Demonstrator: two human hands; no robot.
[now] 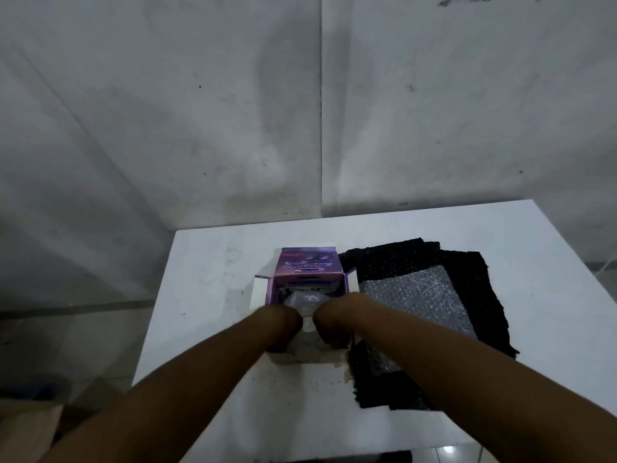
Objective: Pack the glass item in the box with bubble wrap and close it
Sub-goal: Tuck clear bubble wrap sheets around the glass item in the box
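A purple cardboard box (309, 265) stands open on the white table (213, 262), its lid flap raised at the back and its white side flaps spread out. Inside it sits a glass item wrapped in clear bubble wrap (302, 300), partly hidden by my hands. My left hand (283, 324) and my right hand (334, 324) are both curled down into the near side of the box, pressing on or gripping the wrapped bundle between them. The fingers are hidden inside the box.
A sheet of bubble wrap (419, 299) lies on a black perforated mat (467, 269) to the right of the box. Grey walls stand close behind the table. A brown cardboard piece (26, 426) lies on the floor at lower left.
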